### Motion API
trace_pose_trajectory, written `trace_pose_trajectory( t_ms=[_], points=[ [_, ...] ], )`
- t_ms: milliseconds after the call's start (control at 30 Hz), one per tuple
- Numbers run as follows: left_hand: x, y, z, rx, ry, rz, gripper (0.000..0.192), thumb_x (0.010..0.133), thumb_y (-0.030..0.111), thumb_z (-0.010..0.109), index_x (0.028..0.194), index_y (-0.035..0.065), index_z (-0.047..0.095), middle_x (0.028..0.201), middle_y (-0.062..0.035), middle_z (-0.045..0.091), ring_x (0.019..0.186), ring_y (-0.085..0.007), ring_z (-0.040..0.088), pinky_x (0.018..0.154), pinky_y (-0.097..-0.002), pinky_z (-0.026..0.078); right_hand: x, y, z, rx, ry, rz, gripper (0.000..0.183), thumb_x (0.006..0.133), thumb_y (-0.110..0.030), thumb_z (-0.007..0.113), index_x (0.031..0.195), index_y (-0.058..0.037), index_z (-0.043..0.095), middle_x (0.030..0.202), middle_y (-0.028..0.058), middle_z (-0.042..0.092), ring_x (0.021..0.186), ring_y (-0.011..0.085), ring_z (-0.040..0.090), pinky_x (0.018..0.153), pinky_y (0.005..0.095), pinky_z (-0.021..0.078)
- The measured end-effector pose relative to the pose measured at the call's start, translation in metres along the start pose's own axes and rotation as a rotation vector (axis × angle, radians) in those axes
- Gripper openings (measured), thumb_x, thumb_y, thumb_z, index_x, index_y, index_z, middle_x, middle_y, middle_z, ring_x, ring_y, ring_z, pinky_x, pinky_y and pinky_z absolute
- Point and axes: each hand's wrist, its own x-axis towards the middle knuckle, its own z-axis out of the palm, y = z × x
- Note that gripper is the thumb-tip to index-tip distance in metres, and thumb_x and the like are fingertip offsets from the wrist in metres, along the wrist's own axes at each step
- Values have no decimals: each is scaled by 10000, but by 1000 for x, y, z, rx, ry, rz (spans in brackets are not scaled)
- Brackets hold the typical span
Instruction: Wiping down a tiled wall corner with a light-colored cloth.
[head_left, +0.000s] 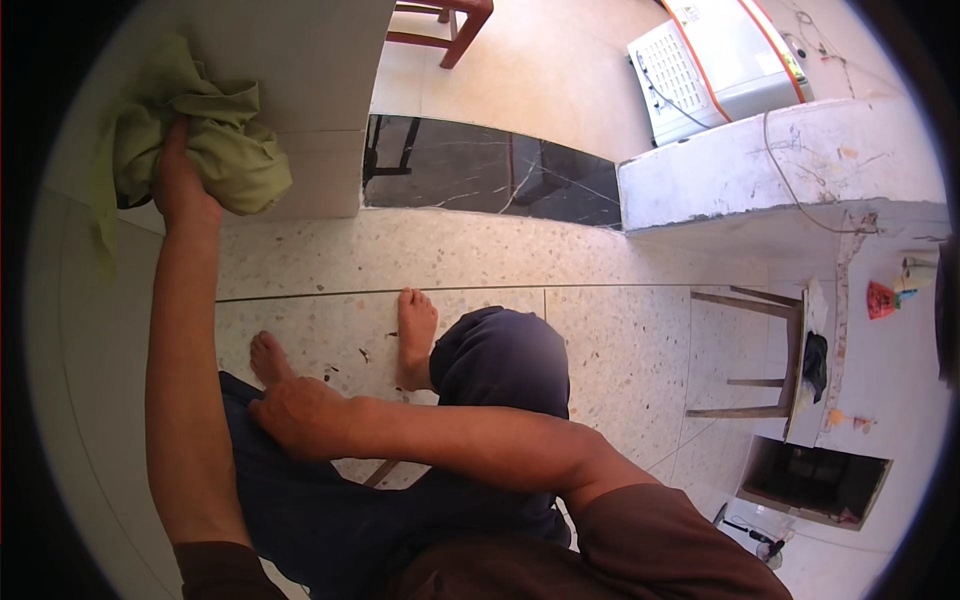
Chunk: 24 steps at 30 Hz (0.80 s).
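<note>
At the upper left, my left hand (184, 176) grips a bunched light-green cloth (236, 161) against or close to the pale tiled wall. Folds of the cloth cover most of the fingers, and one loose end hangs down at the left. My right arm crosses in front of my body. My right hand (300, 416) rests with curled fingers on the left leg of my dark trousers (277, 495), near the knee; no object shows in it. My bare feet are on the speckled floor (480, 255).
A black marble threshold (487, 169) lies ahead, with a red stool (457, 34) beyond it. A white appliance with orange edging (727, 67) stands past a low white wall (750, 165). At the right are a wooden-legged table (791, 337) and a dark wall opening (814, 480).
</note>
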Motion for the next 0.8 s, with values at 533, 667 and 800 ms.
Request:
trace_pose_trajectory(
  t_ms=[533, 667, 800],
  points=[
    [-29, 20, 22, 788, -68, 976, 574, 790, 255, 812, 1230, -38, 586, 1225, -124, 637, 1152, -226, 575, 1024, -350, 409, -1, -2, -8, 71, -22, 5, 199, 822, -47, 531, 952, 73, 622, 908, 351, 632, 1017, 499, 621, 946, 475, 503],
    [-27, 12, 18, 735, 28, 822, 784, 742, 438, 822, 1311, -11, 524, 1323, -126, 569, 1218, -258, 540, 1043, -359, 404, -3, -1, -4, 25, 8, 6, 207, 817, -53, 530, 944, 74, 632, 936, 370, 624, 1081, 532, 578, 1100, 489, 366],
    [-14, 2, 10, 510, 86, 632, 763, 800, 348, 783, 1367, -35, 447, 1383, -117, 515, 1233, -255, 519, 1043, -353, 406, -2, -2, -11, 34, -49, -3, 204, 806, -51, 538, 942, 63, 638, 864, 339, 636, 1024, 507, 613, 1109, 492, 352]
  ],
)
